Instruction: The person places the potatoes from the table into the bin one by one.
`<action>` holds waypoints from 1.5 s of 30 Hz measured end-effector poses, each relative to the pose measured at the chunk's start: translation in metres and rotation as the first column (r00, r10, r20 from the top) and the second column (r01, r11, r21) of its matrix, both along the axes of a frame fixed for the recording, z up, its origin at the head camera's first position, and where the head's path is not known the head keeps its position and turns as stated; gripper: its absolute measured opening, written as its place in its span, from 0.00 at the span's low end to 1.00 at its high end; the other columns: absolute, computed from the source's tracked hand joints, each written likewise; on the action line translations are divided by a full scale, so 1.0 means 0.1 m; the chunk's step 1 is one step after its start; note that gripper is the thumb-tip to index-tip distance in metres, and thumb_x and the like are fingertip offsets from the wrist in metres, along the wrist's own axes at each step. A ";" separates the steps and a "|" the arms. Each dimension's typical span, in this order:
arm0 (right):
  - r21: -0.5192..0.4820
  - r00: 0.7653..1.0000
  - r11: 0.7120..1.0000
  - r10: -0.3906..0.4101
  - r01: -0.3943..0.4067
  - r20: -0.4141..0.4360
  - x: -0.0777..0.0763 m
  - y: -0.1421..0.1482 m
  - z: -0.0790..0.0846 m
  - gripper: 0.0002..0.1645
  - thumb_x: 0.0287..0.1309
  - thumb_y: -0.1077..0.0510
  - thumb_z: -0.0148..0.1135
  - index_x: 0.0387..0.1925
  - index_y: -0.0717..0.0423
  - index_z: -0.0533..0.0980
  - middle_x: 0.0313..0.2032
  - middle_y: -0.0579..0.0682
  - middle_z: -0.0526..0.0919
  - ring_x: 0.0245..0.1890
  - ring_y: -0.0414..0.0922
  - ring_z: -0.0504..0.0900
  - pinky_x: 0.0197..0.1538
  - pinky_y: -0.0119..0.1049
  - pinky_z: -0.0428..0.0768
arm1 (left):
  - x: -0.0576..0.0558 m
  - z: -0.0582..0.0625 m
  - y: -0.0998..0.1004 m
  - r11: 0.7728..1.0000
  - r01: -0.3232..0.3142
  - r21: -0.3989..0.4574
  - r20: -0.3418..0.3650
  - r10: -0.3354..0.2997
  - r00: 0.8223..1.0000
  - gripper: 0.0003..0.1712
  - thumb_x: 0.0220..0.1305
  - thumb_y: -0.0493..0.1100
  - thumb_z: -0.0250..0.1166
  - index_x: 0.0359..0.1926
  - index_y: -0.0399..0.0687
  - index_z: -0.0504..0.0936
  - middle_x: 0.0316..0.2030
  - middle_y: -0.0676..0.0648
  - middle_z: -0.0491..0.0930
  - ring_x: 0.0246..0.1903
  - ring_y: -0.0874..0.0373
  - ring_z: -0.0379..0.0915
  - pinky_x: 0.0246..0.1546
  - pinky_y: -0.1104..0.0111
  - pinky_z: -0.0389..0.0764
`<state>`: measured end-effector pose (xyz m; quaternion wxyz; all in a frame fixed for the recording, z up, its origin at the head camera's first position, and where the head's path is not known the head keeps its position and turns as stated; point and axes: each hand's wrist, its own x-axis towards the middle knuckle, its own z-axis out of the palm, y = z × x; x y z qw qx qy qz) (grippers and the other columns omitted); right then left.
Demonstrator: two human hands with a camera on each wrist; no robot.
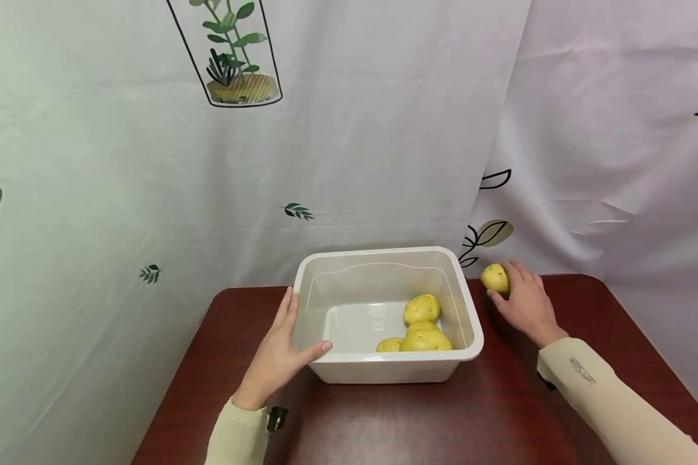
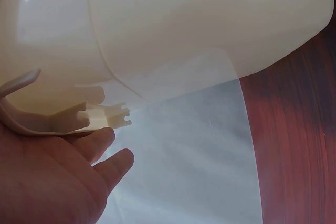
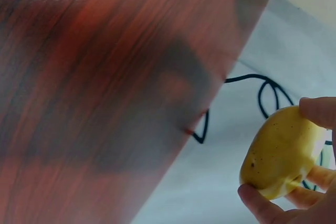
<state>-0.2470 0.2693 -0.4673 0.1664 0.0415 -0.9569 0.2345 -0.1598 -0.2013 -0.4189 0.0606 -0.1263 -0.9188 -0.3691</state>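
Note:
A cream plastic bin point(image 1: 384, 370) stands on the table with several yellow potatoes point(image 1: 422, 309) at its right side, partly hidden by the near wall. My left hand point(image 1: 276, 358) rests against the bin's left near corner, thumb over the rim and fingers straight along the outside. In the left wrist view its fingertips touch the underside of the rim point(image 2: 52, 132). Right of the bin, my right hand point(image 1: 526, 302) holds another potato point(image 1: 494, 279). The right wrist view shows thumb and fingers around that potato point(image 3: 283, 153), with small dark spots on its skin.
The dark red wooden table point(image 1: 384, 426) has its far edge close behind the bin. A pale curtain point(image 1: 355, 148) with printed plants and leaves hangs behind the table and along both sides.

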 end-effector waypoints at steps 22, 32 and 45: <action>-0.036 0.985 0.995 0.091 -0.098 -0.146 0.30 -0.32 0.43 0.40 0.56 0.57 0.72 0.66 0.68 0.67 0.66 0.72 0.66 0.63 0.73 0.64 0.61 0.68 0.62 | 0.01 -0.01 -0.01 1.000 -0.004 0.003 0.002 0.004 1.000 0.67 0.54 0.70 0.71 0.80 0.43 0.45 0.79 0.57 0.36 0.75 0.49 0.49 0.68 0.46 0.61; -0.052 0.960 0.987 0.136 -0.153 -0.245 0.37 -0.45 0.64 0.40 0.53 0.58 0.74 0.65 0.65 0.69 0.66 0.70 0.68 0.63 0.71 0.66 0.61 0.66 0.64 | 0.01 -0.02 -0.02 1.000 -0.008 0.002 0.006 0.008 1.000 0.67 0.55 0.69 0.71 0.80 0.44 0.44 0.79 0.57 0.36 0.75 0.48 0.50 0.68 0.45 0.62; -0.045 0.940 0.977 0.187 -0.208 -0.286 0.48 -0.62 0.82 0.42 0.52 0.59 0.75 0.67 0.63 0.69 0.68 0.67 0.67 0.64 0.70 0.65 0.61 0.68 0.65 | 0.00 -0.01 -0.01 1.000 -0.004 -0.005 -0.005 0.004 1.000 0.67 0.55 0.69 0.71 0.80 0.42 0.45 0.80 0.56 0.36 0.75 0.48 0.50 0.68 0.46 0.61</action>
